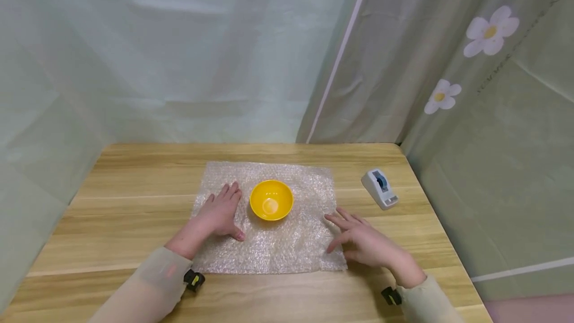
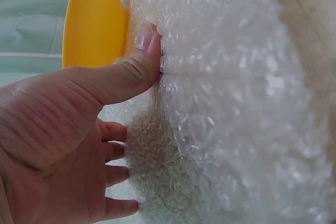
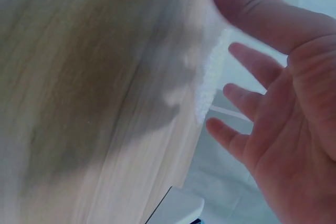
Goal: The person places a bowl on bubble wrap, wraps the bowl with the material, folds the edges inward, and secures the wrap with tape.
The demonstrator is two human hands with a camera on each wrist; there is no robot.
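A yellow bowl [image 1: 271,200] stands upright on a flat sheet of bubble wrap [image 1: 278,253] in the middle of the table. Left of the bowl, my left hand [image 1: 221,213] rests on the wrap with its fingers spread. In the left wrist view, the thumb [image 2: 131,72] touches the bubble wrap [image 2: 236,93] and the bowl [image 2: 94,24] stands just beyond. Over the sheet's right edge hovers my right hand [image 1: 365,241], fingers apart and slightly bent. The right wrist view shows nothing in that hand [image 3: 294,108], with its shadow on the wood below.
A white tape dispenser [image 1: 379,189] stands on the wooden table [image 1: 125,203], right of the wrap. Its corner [image 3: 178,205] shows low in the right wrist view. Curtains [image 1: 202,54] hang behind the table and along both sides.
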